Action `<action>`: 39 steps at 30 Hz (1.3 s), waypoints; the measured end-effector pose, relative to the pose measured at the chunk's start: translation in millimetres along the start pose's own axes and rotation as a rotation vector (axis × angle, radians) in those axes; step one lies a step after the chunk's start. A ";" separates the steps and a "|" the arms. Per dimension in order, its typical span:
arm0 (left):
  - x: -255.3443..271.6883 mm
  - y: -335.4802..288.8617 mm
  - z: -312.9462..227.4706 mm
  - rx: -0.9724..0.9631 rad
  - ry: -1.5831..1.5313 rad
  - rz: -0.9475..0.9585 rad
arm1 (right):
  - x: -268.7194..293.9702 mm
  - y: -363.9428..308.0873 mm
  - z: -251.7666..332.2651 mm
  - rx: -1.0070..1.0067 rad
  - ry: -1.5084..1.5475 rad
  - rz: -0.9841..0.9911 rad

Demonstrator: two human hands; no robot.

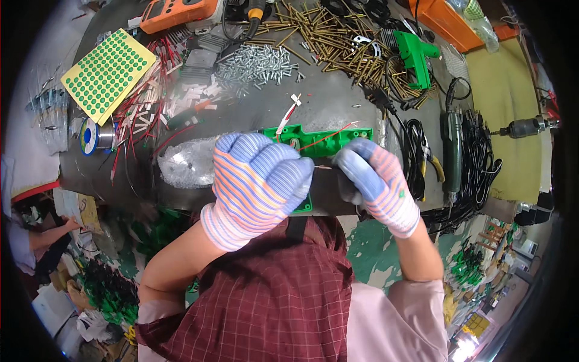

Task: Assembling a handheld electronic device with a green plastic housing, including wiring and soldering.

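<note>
Across the dark workbench (241, 116), above a worn green floor (369, 246), a dotted sticker sheet (107, 75) lies far left. The left hand (258, 175) and right hand (377, 181) are tightly curled, their contents hidden, before a green casing (332, 143); black cables (479, 163) lie rightward.

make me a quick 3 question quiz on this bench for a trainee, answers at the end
1. True or false: the left hand and the right hand are both without gloves.
2. Which of these lies between the yellow sheet with green dots and the long brass-coloured screws?
A) black cables
B) small silver screws
C) yellow-handled pliers
3. Fill in the colour: a thin ____ wire runs across the green casing.

Key:
1. False; both wear striped gloves.
2. B
3. red
</note>
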State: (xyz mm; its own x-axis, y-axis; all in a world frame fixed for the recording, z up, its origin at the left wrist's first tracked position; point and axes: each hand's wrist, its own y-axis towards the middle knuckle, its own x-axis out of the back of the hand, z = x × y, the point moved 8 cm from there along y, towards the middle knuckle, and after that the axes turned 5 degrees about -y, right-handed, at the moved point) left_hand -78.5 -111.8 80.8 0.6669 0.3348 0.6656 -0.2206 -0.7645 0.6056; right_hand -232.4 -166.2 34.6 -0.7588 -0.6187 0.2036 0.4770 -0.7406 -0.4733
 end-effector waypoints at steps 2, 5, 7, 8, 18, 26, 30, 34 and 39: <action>-3.4 0.2 8.7 0.118 -0.207 0.027 | 6.3 -14.5 -12.3 -0.029 0.096 -0.047; -5.4 2.4 16.3 0.220 -0.305 0.122 | 15.8 -32.3 -19.6 0.297 0.097 -0.280; -7.9 5.7 22.1 0.225 -0.329 0.135 | 19.3 -42.6 -34.1 0.293 0.435 -0.501; -7.4 8.4 23.8 0.231 -0.304 0.145 | 19.8 -45.3 -35.5 0.253 0.433 -0.551; -9.0 21.3 22.9 0.230 -0.112 0.156 | 18.4 -54.3 -14.7 0.464 0.299 -0.227; -15.5 25.3 20.1 0.204 -0.083 0.161 | 26.7 -49.9 -29.2 0.481 0.599 -0.404; -12.8 19.9 23.3 0.250 -0.133 0.130 | 10.8 -45.0 -6.3 0.642 0.283 -0.250; -16.0 20.8 21.8 0.246 -0.206 0.172 | -16.2 -41.7 16.1 0.638 -0.272 -0.145; -10.6 13.7 21.2 0.225 -0.249 0.150 | -18.8 -44.3 21.6 0.735 -0.742 -0.518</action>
State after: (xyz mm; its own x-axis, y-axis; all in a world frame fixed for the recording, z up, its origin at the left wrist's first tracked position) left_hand -73.5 -137.5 72.8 0.7980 0.0866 0.5964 -0.1853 -0.9064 0.3796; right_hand -229.8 -127.3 70.3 -0.6087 -0.0188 0.7932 0.5124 -0.7727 0.3748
